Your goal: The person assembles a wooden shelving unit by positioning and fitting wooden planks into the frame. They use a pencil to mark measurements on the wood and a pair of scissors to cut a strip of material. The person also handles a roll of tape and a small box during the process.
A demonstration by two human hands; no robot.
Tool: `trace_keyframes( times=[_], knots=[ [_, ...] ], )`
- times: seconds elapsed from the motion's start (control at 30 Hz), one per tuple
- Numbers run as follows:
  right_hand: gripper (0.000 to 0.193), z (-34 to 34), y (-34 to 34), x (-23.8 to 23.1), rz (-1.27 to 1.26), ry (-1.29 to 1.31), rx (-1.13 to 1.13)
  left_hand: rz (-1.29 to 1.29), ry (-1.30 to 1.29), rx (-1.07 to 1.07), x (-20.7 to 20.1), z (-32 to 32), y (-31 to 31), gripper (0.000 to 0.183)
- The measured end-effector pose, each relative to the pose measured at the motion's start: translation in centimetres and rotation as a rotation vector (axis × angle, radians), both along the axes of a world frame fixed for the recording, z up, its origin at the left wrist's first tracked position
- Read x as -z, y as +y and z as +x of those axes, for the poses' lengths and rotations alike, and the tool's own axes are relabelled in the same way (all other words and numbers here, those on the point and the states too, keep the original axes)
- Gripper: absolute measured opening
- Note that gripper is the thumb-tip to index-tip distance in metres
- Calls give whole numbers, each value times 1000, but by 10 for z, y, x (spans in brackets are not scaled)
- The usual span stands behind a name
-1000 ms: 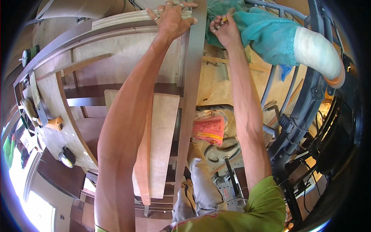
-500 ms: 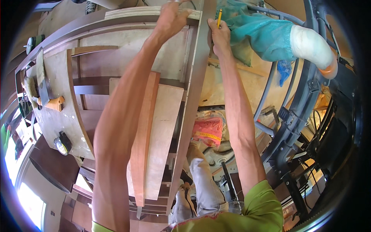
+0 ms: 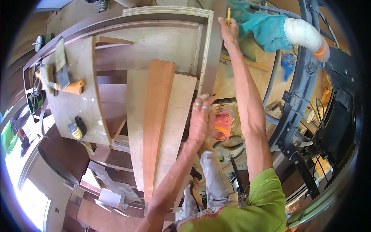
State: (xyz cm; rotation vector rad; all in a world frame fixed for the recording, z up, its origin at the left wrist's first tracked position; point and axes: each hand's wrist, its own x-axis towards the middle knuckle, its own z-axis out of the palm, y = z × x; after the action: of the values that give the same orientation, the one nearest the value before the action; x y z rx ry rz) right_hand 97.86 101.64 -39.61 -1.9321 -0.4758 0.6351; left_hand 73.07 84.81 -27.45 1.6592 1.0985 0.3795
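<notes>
My right hand (image 3: 230,34) is closed, with a yellow pencil (image 3: 228,16) standing up from its fingers. It rests beside the brown side board (image 3: 215,50) of a large wooden frame, near the far corner. My left hand (image 3: 201,120), slightly blurred and with rings on it, is at the same side board, closer to my body. Its fingers are bent, and a thin dark tip shows past them; what they hold is hidden. Left of that hand, a reddish-brown wood strip (image 3: 158,104) lies on a pale tapered board (image 3: 179,104) across the frame.
A plywood panel (image 3: 77,108) on the left bears a handsaw (image 3: 62,69) with an orange handle and a tape measure (image 3: 77,128). At right stand a dark metal machine frame (image 3: 297,104) and a teal cloth bag (image 3: 262,33) joined to a white hose (image 3: 305,33). A red packet (image 3: 222,125) lies below.
My left hand has come from the frame's far edge back toward my body, along the side board. My right hand still holds the pencil near the far corner. The view has shifted slightly.
</notes>
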Motion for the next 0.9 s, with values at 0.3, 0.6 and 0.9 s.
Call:
trace_keyframes(
  times=[0.3,0.6,0.9],
  knots=[
    [24,-49,-2,-132,141,-148,26,28,202,-159,-46,-9,-23,75],
    [37,-105,-12,-270,495,391,-21,-74,72,-148,-151,-67,-28,62],
    [35,-196,-127,-419,646,865,-233,100,-124,0,-283,-182,-79,42]
  ],
)
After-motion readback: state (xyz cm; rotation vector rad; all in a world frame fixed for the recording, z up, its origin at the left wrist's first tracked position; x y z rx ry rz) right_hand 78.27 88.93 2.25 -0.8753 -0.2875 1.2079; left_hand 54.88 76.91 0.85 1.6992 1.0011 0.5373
